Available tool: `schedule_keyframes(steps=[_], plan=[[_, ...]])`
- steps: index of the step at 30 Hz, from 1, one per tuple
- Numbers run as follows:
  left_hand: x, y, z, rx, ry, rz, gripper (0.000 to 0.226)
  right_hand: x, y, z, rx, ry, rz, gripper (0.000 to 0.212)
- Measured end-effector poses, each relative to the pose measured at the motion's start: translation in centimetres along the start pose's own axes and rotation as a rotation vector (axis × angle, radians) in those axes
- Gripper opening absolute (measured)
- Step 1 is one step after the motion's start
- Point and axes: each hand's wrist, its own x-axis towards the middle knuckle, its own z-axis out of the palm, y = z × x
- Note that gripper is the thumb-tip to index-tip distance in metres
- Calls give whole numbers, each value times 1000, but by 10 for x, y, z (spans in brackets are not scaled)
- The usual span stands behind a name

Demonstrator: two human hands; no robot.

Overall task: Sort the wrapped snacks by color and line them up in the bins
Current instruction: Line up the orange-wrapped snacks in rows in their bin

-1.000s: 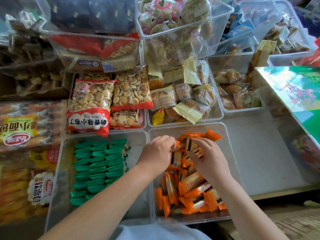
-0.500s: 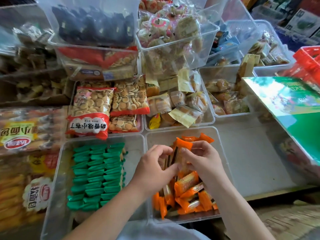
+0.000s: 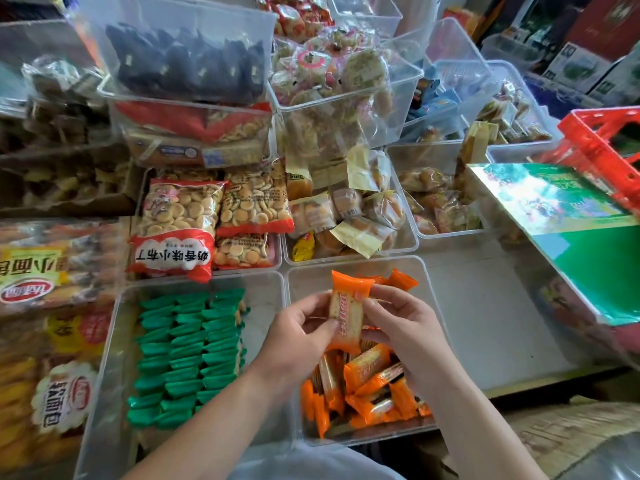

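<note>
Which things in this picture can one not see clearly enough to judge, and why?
- Head view: print on the held orange snack is too blurred to read.
- Head view: left hand and right hand cover part of the orange pile; its count is unknown.
- Head view: left forearm hides the near part of the bin of green snacks.
- Head view: far dark packets blur behind clear plastic.

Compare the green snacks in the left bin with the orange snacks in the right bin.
The green snacks lie in neat overlapping rows; the orange snacks sit in a loose heap. No hand touches the green snacks, while the left hand and right hand hold one orange snack above the heap. Both are small wrapped packets in clear bins.
</note>
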Motion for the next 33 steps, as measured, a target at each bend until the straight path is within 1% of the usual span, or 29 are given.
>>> schedule_keyframes(steps=[2,5,6,8,9,10,11,13,15,18,21,26,31,33], plan=[[0,0,1,-23,-1,15,36,-1,-1,-1,8,-15,-12,18],[4,-4,1,-34,-37,11,34,1,0,-5,-23,-32,-12,30],[5,-7,2,-13,-56,1,31,3,3,-7,-76,-9,-16,31],[9,-23,9,79,-60,-41,23,8,14,-14,-220,83,-48,23],[11,-35,14,157,-55,-83,21,11,20,-19,-268,140,-63,18],[13,-50,18,251,-62,-131,26,14,26,-24,-287,188,-72,16],[17,-64,22,344,-74,-172,34,16,31,-29,-285,221,-69,16],[29,-82,27,487,-69,-185,42,21,38,-37,-257,248,-39,17],[48,-88,30,555,-40,-192,52,25,43,-46,-235,255,-9,20],[83,-89,36,621,54,-299,64,31,46,-56,-232,265,-5,17],[105,-101,43,641,78,-388,65,33,46,-62,-230,268,1,17],[115,-110,45,650,62,-461,61,35,50,-64,-219,248,20,18],[120,-109,46,805,-14,-500,62,36,54,-65,-212,269,42,18],[121,-108,46,848,-2,-488,58,36,54,-65,-203,268,45,18]])
